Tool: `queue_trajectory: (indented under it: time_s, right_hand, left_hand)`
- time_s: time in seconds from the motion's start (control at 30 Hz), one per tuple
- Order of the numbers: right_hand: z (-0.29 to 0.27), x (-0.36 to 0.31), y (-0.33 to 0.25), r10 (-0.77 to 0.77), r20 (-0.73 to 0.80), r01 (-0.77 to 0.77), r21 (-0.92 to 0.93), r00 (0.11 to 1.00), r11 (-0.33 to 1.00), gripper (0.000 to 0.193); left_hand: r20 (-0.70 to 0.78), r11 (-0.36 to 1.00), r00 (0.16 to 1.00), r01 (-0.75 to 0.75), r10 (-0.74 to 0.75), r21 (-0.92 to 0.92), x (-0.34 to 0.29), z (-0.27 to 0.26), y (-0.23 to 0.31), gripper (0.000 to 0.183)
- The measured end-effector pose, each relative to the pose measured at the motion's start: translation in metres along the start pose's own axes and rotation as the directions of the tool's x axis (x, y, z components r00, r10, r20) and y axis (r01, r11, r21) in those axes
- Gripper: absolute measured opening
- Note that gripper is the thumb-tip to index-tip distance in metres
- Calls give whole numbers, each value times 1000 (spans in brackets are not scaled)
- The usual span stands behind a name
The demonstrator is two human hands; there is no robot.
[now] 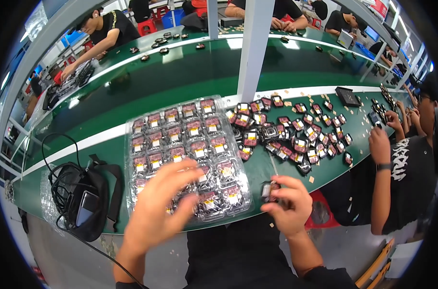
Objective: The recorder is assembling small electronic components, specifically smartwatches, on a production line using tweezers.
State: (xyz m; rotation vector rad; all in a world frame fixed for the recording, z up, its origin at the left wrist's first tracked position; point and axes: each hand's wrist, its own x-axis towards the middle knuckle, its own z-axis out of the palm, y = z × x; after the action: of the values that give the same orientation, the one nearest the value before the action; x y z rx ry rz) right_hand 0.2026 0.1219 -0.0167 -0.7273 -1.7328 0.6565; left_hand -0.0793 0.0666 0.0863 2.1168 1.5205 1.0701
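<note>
My left hand (pixel 163 200) hovers over the near part of a clear plastic blister tray (pixel 129 166), its fingers spread and slightly blurred, nothing visible in them. Rows of small black devices with pink, yellow and white labels fill the tray's pockets; the hand hides several pockets. Right of the tray, my right hand (pixel 291 204) pinches one small black device (pixel 267 191) between thumb and fingers, above the table's front edge. Beyond it lies a loose heap of the same devices (pixel 301 144) on the green table (pixel 257 173).
A black bag (pixel 96 212) with tangled cables lies left of the tray. A white post (pixel 252 53) rises behind the tray, before a green conveyor belt (pixel 180 72). A black box (pixel 348 96) stands at the back right. A co-worker (pixel 407 168) works close by on the right.
</note>
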Motion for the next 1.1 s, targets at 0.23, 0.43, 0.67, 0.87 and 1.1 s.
queue_trajectory:
  time_s: [0.23,0.43,0.67,0.87,1.1]
  right_hand:
    - [39,8,-40,-148,139,84,388,979,918,54]
    - [52,3,-53,-101,318,-34,395,943,918,56]
    - [50,13,-68,-137,441,62,180,887,982,47]
    - [56,12,-59,-303,386,374,-121,871,919,33]
    - [62,16,-51,-338,386,409,-120,859,904,27]
  left_hand:
    - [-61,490,972,61,-229,-870,-66,85,21,70]
    - [-301,467,905,-134,-302,-874,-88,104,14,62]
    - [-358,545,769,-15,-529,-838,-97,95,16,75]
    - [-395,553,744,-43,-538,-832,-99,92,9,75]
    - [-329,506,762,-2,-558,-862,-96,96,7,74]
